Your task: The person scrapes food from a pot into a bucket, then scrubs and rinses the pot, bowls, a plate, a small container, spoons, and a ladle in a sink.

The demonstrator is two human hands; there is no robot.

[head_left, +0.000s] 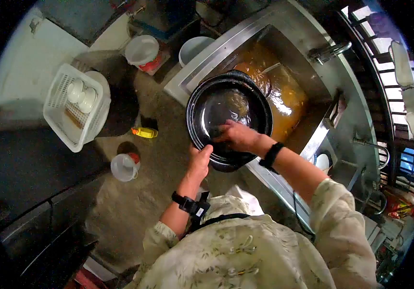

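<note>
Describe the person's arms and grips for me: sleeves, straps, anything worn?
Left grip and right grip are bare hands, ungloved. The left wrist carries a black strap with a small blocky device clipped on; the right wrist has a plain black band. The left sleeve and right sleeve are loose pale cream fabric with a faint leafy print, ending near the elbows.

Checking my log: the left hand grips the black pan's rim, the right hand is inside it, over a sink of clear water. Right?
No: the head view shows brown water in the sink, not clear. The left hand grips the rim of the black pan, the right hand inside it.
</note>
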